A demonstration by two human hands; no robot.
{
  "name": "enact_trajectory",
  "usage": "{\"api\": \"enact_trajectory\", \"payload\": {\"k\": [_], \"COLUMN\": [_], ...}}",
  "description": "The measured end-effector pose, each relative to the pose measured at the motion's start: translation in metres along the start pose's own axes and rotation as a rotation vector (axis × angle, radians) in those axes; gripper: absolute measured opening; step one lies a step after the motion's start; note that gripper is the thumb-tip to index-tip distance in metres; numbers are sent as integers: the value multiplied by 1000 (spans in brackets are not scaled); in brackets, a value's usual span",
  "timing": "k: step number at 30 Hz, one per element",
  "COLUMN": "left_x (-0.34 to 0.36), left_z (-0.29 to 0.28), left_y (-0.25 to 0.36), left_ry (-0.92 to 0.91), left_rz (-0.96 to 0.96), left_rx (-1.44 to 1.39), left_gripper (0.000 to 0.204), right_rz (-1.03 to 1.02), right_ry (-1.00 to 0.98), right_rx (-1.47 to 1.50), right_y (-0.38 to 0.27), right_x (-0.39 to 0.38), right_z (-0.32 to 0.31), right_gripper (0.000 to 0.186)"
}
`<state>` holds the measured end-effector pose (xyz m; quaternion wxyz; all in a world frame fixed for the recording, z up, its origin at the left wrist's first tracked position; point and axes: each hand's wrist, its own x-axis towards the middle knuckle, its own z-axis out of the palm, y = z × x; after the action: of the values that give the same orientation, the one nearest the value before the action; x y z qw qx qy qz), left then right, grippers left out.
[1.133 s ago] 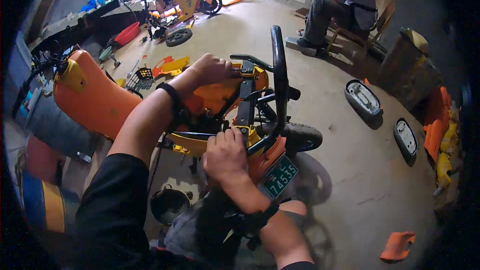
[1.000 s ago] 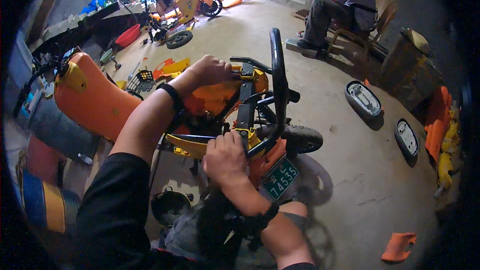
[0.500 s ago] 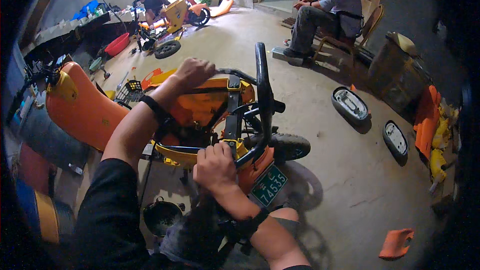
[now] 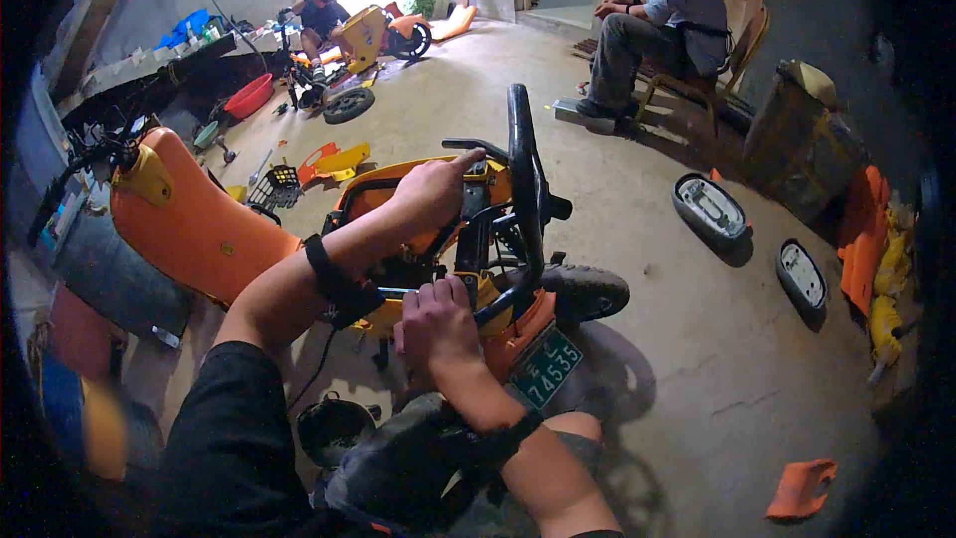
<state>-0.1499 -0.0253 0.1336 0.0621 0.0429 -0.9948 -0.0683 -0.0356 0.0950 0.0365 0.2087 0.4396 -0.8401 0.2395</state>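
Note:
In front of me stands an orange and yellow motor scooter, its seat opening [image 4: 383, 201] uncovered and a thick black tubular grab rail [image 4: 522, 179] at its rear. My left hand [image 4: 430, 194] is over the opening's far side, index finger stretched to the black metal bracket beside the rail. Its other fingers are curled, and what they hold is hidden. On the near side, my right hand [image 4: 438, 324] is closed with its fingertips at the bracket's near end; anything inside them cannot be made out. Below hangs a green licence plate [image 4: 546, 367] above the rear tyre [image 4: 588, 294].
A black bucket [image 4: 334, 428] stands by my legs. Two oval grey-rimmed parts [image 4: 709, 207] and an orange panel piece [image 4: 800, 490] lie on the floor. At right, a person [image 4: 662, 25] sits on a chair; another person [image 4: 321, 20] is beside a partly dismantled scooter [image 4: 363, 40].
My left hand has moved right and lower, from the rail's left end to the bracket, and its index finger now points out. My right hand stays at the bracket. The view has shifted slightly.

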Motion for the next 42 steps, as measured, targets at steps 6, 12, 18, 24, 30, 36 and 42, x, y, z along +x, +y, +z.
{"api": "enact_trajectory", "payload": {"k": [6,12,18,24,30,36,42], "left_x": [-5,11,12,17,20,29,51], "left_z": [-1,12,1,16,-2,3,5], "left_y": [2,-10,-2,-13,-40,-56,-64], "left_ry": [-88,-59,-158,-94,-103,-23,26], "left_rz": [-36,50,16,139,358,521,642], "left_rx": [-43,75,38,125,136,115,58], "left_gripper": [53,54,56,55,54,50,25], "right_rz": [28,17,16,0,9,12,4], "right_ry": [8,16,28,17,31,-31,75], "right_rx": [-5,6,-15,1,0,11,22], "right_y": [-1,0,2,2,0,1,1], "right_x": [-3,-2,-3,-5,-3,-3,-2], "right_z": [7,7,9,11,4,1,0], "right_gripper": [32,31,29,31,34,34,30]}}
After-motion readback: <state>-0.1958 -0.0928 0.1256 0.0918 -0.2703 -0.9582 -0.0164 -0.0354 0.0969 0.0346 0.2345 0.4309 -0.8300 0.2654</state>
